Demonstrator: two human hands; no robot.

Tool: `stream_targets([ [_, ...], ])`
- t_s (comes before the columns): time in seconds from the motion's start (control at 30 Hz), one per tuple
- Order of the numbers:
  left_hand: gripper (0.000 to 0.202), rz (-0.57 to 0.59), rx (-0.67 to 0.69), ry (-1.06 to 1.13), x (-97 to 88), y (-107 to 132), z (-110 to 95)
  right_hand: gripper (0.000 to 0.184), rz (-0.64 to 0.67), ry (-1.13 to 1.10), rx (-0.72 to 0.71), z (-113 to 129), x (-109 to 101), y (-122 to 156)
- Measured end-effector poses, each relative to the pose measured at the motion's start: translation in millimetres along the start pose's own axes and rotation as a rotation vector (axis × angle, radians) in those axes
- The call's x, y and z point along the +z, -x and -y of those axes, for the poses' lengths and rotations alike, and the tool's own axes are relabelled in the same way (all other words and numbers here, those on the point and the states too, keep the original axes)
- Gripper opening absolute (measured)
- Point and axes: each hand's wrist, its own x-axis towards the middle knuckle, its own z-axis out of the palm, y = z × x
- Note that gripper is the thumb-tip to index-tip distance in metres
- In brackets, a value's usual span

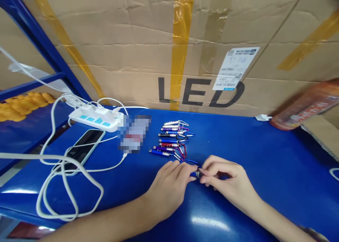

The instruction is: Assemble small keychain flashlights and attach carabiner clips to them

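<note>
A small blue keychain flashlight [196, 174] is held between my two hands, low over the table. My left hand [169, 182] pinches its left part, and its fingers hide most of the tube. At the other end, the thumb and fingertips of my right hand [226, 175] close on the tip. A blue carabiner clip [194, 162] shows just above the fingers; whether it is joined to the held light I cannot tell. Beyond my left hand lies a row of several similar keychain flashlights [169, 145] in blue, purple, red, black and silver, their carabiners pointing right.
On the left of the blue table [265, 153] are a white power strip [106, 121], a dark-screened phone [84, 146], a blurred-out phone [135, 134] and looped white cables [71, 199]. A large cardboard box [132, 51] stands behind. An orange bottle [304, 106] lies back right.
</note>
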Motion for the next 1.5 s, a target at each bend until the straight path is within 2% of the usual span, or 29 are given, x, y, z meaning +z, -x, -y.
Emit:
stream_targets([
  [0.2, 0.024, 0.029, 0.015, 0.118, 1.6, -0.9, 0.5, 0.022, -0.005, 0.052, -0.186, -2.5, 0.5, 4.8],
  [0.4, 0.021, 0.019, 0.051, 0.128, 3.8, 0.3, 1.8, 0.019, 0.015, 0.065, -0.197, -4.0, 0.8, 7.4],
  [0.53, 0.017, 0.101, 0.033, 0.184, 3.1, 0.9, 3.4, 0.020, 0.051, 0.044, -0.214, -4.9, 0.2, 6.5],
  [0.73, 0.019, 0.246, -0.134, 0.403, -4.4, -2.2, 0.1, 0.014, 0.050, 0.082, -0.210, -5.3, -0.8, 6.9],
  [0.97, 0.019, 0.281, -0.270, 0.518, -3.0, -3.1, 0.7, 0.012, 0.074, 0.266, -0.240, -7.8, -3.3, 7.0],
  [1.13, 0.022, 0.308, -0.387, 0.565, -9.0, -9.4, 2.6, 0.019, 0.180, 0.486, -0.359, -9.2, -13.5, 4.6],
  [1.3, 0.031, 0.419, -0.466, 0.715, -16.2, -16.6, 2.5, 0.022, 0.145, 0.619, -0.511, -9.4, -21.3, 4.4],
  [1.5, 0.027, 0.535, -0.486, 1.015, -15.0, -16.9, 4.0, 0.021, 0.108, 0.747, -0.659, -5.9, -25.0, 5.2],
])
